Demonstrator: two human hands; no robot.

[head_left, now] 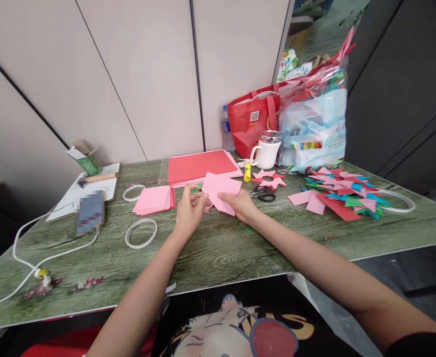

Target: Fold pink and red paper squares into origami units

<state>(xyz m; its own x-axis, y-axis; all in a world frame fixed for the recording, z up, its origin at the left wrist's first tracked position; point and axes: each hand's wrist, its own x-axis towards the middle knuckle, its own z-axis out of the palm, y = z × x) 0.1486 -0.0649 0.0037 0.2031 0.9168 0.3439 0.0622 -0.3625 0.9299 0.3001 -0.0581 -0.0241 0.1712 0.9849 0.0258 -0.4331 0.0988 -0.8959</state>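
Observation:
A folded piece of pink paper (219, 188) is held up above the table's middle. My right hand (242, 206) grips its lower right part, thumb on top and the other fingers hidden behind. My left hand (191, 206) is closed at the paper's left edge, thumb and fingertips pinched together there; part of its grip is hidden. Just left of that hand lies a stack of pink paper squares (153, 200), with red sheets under it. Black-handled scissors (266, 197) rest right of my right hand, partly covered by it.
Behind are red sheets (199, 166), a glue stick (247, 172), a white mug (268, 151), a red bag (251, 124) and a plastic bag (314, 124). Folded paper pieces (346, 188) pile up at right. Left are tape rolls (141, 233), a phone (90, 212), a cable (28, 267) and a hammer (100, 177).

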